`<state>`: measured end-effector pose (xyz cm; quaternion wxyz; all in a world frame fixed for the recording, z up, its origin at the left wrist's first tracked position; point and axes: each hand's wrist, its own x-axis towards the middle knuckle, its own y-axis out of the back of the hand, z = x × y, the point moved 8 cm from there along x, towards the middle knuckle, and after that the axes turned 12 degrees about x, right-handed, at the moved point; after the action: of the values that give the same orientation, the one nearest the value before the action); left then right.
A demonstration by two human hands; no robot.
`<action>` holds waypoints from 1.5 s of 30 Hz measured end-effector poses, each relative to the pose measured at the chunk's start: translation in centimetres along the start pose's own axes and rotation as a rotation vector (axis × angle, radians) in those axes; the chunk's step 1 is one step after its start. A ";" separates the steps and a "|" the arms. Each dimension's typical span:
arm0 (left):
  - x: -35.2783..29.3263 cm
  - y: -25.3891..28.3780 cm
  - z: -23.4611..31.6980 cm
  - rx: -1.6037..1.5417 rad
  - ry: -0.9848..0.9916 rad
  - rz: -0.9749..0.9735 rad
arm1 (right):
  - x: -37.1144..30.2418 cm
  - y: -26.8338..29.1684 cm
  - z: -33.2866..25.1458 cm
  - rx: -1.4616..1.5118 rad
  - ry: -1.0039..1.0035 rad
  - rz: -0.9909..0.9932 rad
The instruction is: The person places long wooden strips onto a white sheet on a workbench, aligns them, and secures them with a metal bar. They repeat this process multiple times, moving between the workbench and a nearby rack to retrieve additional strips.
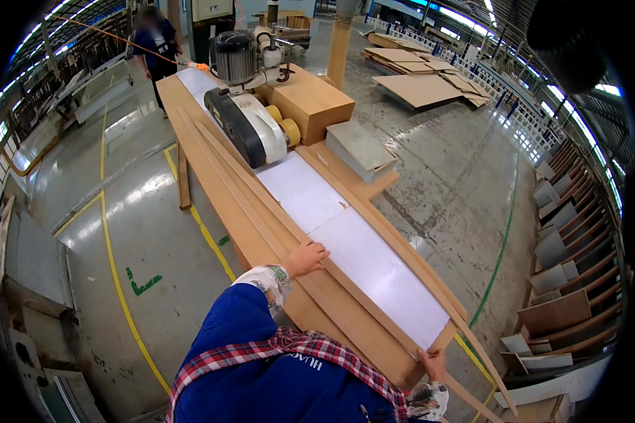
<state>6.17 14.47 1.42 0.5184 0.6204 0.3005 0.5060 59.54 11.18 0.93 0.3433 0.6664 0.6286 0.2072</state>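
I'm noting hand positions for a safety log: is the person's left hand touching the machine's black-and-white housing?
No: the left hand is on a long wooden strip, clearly apart from the housing.

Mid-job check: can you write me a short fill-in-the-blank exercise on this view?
1. The right hand is farther from the yellow-rollered machine than the ____ hand.
2. The person's jacket is ____.
3. The machine's motor sits ____ than its rollers.

Missing words: left; blue; higher.
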 end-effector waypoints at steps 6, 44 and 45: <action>1.5 -2.8 4.4 -0.069 -0.142 0.039 | -1.8 4.5 3.0 -0.270 0.058 0.492; -1.4 2.6 -2.0 -0.018 0.333 0.054 | -4.0 -1.4 6.6 0.245 -0.772 0.804; -1.4 2.4 -2.1 -0.019 0.321 0.065 | -3.9 -1.4 6.5 0.253 -0.770 0.806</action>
<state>3.43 13.29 3.16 0.4529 0.5358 0.3544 0.6182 62.71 6.01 -3.87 0.3589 0.9169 0.1741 -0.0131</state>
